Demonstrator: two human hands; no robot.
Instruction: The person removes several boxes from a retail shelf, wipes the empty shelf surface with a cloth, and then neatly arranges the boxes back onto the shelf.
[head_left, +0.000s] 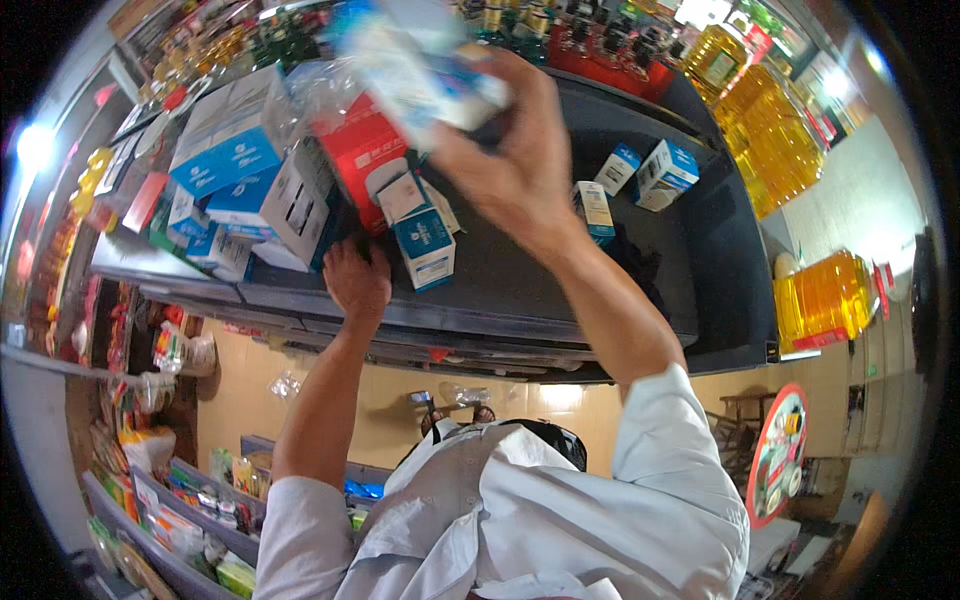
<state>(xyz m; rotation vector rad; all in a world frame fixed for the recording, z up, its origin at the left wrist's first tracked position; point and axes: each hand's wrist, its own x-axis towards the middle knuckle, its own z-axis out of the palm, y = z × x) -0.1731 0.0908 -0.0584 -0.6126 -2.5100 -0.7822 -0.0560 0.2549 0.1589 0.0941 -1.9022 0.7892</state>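
Note:
My right hand (517, 150) is raised over the dark shelf (510, 292) and grips a blurred white-and-blue carton (409, 82); whether it is one carton or several, I cannot tell. My left hand (356, 277) is down near the shelf's front edge, fingers pointing away into shadow, so what they touch is hidden. Left of it stands a blue-and-white box (274, 206), with a larger box (232, 135) in clear film on top. To its right is a small teal-and-white box (425, 244). Behind, a red box (364, 154) leans at a slant.
Several small blue-and-white boxes (666, 176) stand on the right half of the shelf. Large bottles of yellow oil (825, 300) line the right side. Dark bottles (607, 45) stand on a red surface at the back. Behind me is a low goods rack (195, 517) on the tiled floor.

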